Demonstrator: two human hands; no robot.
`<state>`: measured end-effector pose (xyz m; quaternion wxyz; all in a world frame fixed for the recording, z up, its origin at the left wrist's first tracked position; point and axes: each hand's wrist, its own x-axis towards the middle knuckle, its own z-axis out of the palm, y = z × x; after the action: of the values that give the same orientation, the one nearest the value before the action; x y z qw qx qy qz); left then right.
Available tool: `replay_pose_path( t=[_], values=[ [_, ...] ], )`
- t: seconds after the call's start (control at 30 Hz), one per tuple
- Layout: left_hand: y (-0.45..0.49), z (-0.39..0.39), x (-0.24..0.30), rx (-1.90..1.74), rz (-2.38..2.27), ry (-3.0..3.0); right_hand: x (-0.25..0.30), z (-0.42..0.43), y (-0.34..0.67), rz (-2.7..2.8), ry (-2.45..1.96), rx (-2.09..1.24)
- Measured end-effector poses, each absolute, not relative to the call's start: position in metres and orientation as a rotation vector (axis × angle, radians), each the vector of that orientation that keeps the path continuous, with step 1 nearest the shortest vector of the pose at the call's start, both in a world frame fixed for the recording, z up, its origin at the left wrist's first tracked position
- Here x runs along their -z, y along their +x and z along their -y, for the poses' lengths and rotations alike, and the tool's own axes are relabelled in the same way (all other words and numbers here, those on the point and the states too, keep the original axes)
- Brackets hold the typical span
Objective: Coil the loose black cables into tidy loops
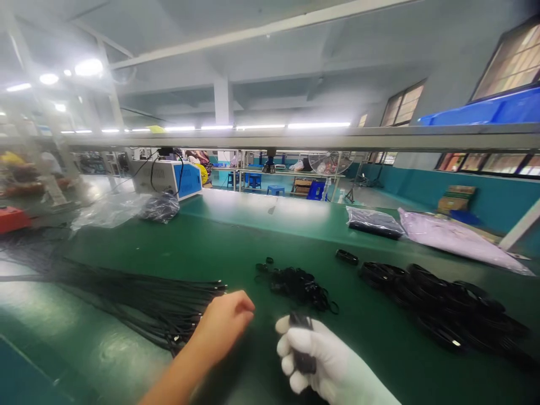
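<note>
My right hand (320, 354), in a white glove, is closed around a coiled black cable (302, 346), its fingers wrapped over the bundle. To its left my bare left hand (228, 315) hovers with curled fingers pressed together; whether anything is between them is hidden. Beside and behind the left hand, long straight black cables (143, 298) lie in a spread bundle, their small metal ends close to the wrist. Just beyond both hands sits a heap of small black loops (299, 287). Coiled black cables (430, 298) are piled at the right.
The green table (236, 242) carries a clear plastic bag (109, 211) and a blue and grey machine (169, 177) at back left. Bagged black goods (373, 222) and a pale pink bag (459, 239) lie at back right. A shelf beam (270, 139) crosses above.
</note>
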<state>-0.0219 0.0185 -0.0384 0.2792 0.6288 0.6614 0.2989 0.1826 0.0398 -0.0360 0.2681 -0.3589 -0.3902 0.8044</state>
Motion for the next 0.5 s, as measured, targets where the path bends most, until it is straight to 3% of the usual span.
replay_pose_path(
  t=[0.27,0.5],
  values=[
    [0.004,-0.044,0.063,-0.719,-1.727,1.754,0.029,-0.041,0.191,1.086,-1.005,-1.980],
    [0.015,-0.037,0.075,-0.826,-1.359,1.432,0.040,-0.045,0.175,1.151,-1.111,-1.654]
  ],
)
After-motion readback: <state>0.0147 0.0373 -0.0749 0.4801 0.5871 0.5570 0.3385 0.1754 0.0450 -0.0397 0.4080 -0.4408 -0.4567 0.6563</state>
